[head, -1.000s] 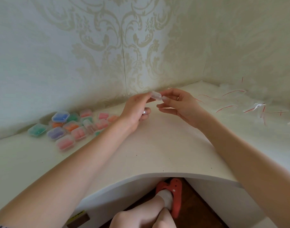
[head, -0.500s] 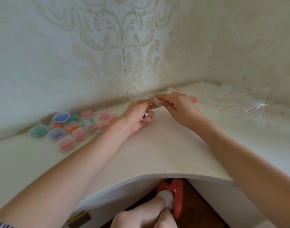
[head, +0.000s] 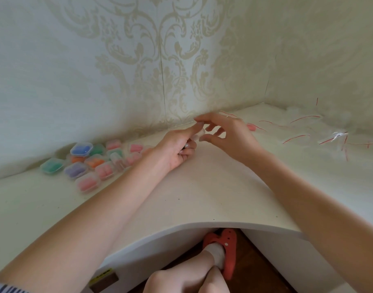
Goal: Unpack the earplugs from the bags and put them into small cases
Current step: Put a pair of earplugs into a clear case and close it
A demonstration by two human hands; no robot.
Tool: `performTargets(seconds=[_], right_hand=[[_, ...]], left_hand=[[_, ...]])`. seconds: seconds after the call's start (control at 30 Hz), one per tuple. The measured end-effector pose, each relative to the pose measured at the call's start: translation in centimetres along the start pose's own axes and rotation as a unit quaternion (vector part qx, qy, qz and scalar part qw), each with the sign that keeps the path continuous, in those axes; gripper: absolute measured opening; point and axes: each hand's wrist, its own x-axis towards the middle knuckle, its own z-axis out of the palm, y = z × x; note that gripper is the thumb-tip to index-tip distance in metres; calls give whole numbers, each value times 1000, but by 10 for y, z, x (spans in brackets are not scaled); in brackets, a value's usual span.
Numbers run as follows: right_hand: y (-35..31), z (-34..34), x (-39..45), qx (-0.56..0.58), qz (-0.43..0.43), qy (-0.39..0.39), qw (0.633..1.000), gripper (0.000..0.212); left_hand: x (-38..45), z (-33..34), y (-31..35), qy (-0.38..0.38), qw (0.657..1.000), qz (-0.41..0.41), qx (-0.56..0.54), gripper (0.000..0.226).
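Fingers (head: 195,129) round clear case (head: 199,135), desk edge (head: 202,224) near

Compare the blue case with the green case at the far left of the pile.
The blue case holds blue earplugs and sits raised on top of other cases; the green case holds green ones and lies flat on the white desk. The blue case is nearer the wall, the green case at the pile's outer left edge. Both are small, clear, square and closed.

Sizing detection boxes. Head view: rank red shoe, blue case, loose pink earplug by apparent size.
1. red shoe, clearly largest, though nearest the camera
2. blue case
3. pink earplug, smallest, partly hidden behind the right hand
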Motion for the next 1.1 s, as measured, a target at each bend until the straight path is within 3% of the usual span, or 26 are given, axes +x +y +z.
performTargets(seconds=[0.2, 0.33, 0.43, 0.57, 0.73, 0.87, 0.97, 1.1], right_hand=[[1, 7, 0, 4, -10, 30, 999, 38], [3, 9, 1, 10, 24, 45, 999, 29], [5, 7, 0, -9, 27, 45, 999, 29], [7, 8, 0, -29, 29, 25, 999, 28], [-1, 6, 0, -2, 10, 33, 999, 23], [-5, 6, 2, 29, 51, 46, 997, 22], [-5, 2, 5, 109, 119, 90, 983, 26], [2, -4, 6, 149, 189, 125, 963, 20]], left_hand=[[-1, 2, 0, -49, 998, -20, -29, 16], [-3, -6, 3, -158, 958, -121, -207, 29], [0, -10, 4, -158, 946, -125, -255, 37], [1, -7, 2, -109, 974, -77, -186, 21], [-1, -2, 2, -75, 989, -44, -116, 25], [-1, 2, 1, -74, 991, 1, -112, 22], [-4, 7, -1, -97, 994, 36, -40, 21], [-15, 7, 0, -200, 979, -24, 29, 23]])
